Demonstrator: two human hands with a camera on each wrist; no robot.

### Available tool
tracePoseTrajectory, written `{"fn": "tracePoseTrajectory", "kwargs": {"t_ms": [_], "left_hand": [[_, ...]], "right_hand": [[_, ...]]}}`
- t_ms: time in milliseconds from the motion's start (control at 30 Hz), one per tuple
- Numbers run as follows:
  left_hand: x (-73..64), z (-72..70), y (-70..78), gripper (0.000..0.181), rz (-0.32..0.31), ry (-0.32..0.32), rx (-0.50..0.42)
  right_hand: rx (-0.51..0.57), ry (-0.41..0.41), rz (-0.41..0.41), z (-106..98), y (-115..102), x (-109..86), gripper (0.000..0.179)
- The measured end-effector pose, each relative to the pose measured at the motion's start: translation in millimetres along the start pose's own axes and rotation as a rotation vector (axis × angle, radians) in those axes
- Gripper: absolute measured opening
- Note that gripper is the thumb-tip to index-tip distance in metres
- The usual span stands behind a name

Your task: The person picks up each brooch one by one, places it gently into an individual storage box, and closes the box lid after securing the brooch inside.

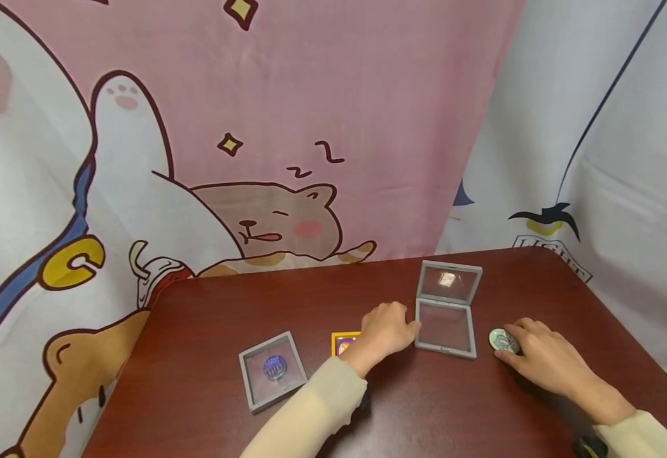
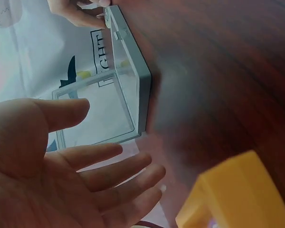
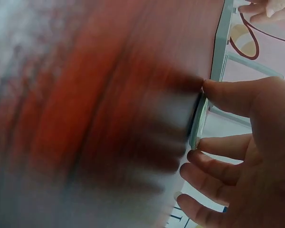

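Note:
A hinged, grey-framed clear display case (image 1: pixel 445 326) stands open on the table, its lid (image 1: pixel 449 283) raised at the back. Beside the case's left edge is my left hand (image 1: pixel 387 327), fingers loosely extended and holding nothing; the left wrist view shows its palm (image 2: pixel 61 175) apart from the case. To the right of the case, my right hand (image 1: pixel 548 359) pinches a round, pale green badge (image 1: pixel 503 341) by its rim between thumb and index finger. The right wrist view shows the badge (image 3: pixel 198 121) edge-on, low at the tabletop; the badge's picture is partly covered.
Another grey-framed case (image 1: pixel 249 385) lies at the left with a round blue badge (image 1: pixel 275 367) in it. Between the two cases lies a yellow-framed item (image 1: pixel 342 335), partly hidden by my left arm. A printed cloth (image 1: pixel 396 159) hangs behind the brown table (image 1: pixel 414 420).

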State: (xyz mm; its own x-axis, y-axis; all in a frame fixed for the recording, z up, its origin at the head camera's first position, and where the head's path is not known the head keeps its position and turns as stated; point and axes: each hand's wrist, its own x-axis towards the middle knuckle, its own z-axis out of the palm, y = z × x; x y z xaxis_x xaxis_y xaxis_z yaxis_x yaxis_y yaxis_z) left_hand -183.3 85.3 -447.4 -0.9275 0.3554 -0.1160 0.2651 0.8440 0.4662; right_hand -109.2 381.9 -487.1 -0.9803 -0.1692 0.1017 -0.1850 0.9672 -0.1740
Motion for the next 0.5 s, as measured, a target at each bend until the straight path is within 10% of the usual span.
{"fn": "tracePoseTrajectory", "kwargs": {"t_ms": [500], "left_hand": [[14.5,12.2,11.9,0.028,-0.1,-0.079,-0.009]], "right_hand": [[0.034,-0.001,-0.027,-1,2,5.7,0.051]]}}
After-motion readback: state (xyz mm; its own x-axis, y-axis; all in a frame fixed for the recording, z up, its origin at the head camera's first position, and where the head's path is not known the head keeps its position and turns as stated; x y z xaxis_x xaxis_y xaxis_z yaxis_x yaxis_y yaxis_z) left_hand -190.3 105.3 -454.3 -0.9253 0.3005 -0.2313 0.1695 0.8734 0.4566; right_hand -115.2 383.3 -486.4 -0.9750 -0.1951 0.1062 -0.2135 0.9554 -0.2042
